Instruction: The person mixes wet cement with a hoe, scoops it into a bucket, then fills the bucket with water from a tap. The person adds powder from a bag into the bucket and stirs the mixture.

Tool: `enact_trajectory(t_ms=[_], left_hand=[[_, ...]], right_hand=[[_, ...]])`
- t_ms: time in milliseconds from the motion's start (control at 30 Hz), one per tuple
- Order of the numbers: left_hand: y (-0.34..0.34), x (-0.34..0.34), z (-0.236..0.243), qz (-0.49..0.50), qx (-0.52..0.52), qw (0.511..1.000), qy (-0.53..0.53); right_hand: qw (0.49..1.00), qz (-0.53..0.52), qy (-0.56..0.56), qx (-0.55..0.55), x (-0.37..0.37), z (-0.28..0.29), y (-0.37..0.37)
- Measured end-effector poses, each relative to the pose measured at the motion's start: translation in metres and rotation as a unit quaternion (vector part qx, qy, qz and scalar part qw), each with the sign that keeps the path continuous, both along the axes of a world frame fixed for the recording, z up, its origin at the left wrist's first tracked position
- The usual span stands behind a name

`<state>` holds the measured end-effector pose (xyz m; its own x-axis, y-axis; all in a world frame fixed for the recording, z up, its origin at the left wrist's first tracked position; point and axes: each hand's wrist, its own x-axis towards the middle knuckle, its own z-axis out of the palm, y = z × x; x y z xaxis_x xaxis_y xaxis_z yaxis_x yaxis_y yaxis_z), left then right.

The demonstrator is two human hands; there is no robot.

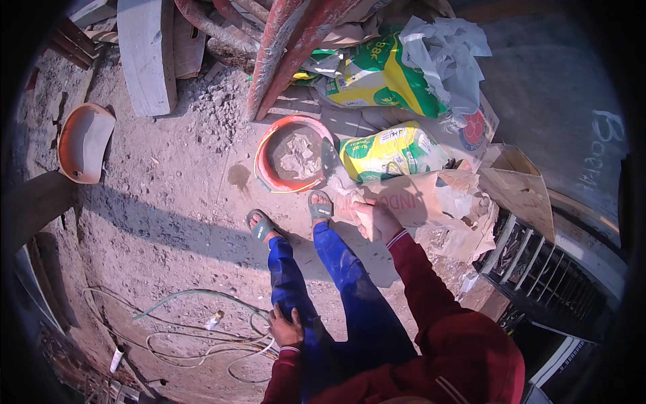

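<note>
My right hand [383, 221] is wrapped around the pale handle of what looks like a trowel [342, 182]. Its greyish blade points at the right rim of an orange bucket [264, 168] on the ground. Whether the blade touches that rim I cannot tell. Inside the bucket lie grey, lumpy mortar [299, 156] and a wetter-looking layer around it. My left hand [286, 328] rests on my blue trouser leg, fingers spread and holding nothing. Just beyond my right hand, a yellow, green and white bag [383, 151] lies beside the bucket.
Torn cardboard [424, 202] spreads right of my feet. Behind the bucket lean red metal legs [272, 60], near another yellow-green bag [377, 74]. A curved grey slab [147, 57] and an orange container [84, 145] are at left. A hose [202, 330] coils left of my legs.
</note>
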<state>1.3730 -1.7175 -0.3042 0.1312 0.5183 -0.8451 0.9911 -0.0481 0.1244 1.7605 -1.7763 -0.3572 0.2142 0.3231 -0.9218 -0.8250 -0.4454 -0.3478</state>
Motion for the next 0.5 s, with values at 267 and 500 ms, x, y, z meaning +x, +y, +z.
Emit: enact_trajectory(t_ms=[267,500], left_hand=[[0.001,0.031,-0.002,-0.06,0.039,0.997,0.021],[0.051,-0.013,0.044,-0.04,0.089,0.992,0.083]], right_hand=[[0.914,-0.129,-0.374,-0.09,0.121,0.083,-0.11],[0.948,-0.202,-0.22,-0.11,0.186,0.005,-0.069]])
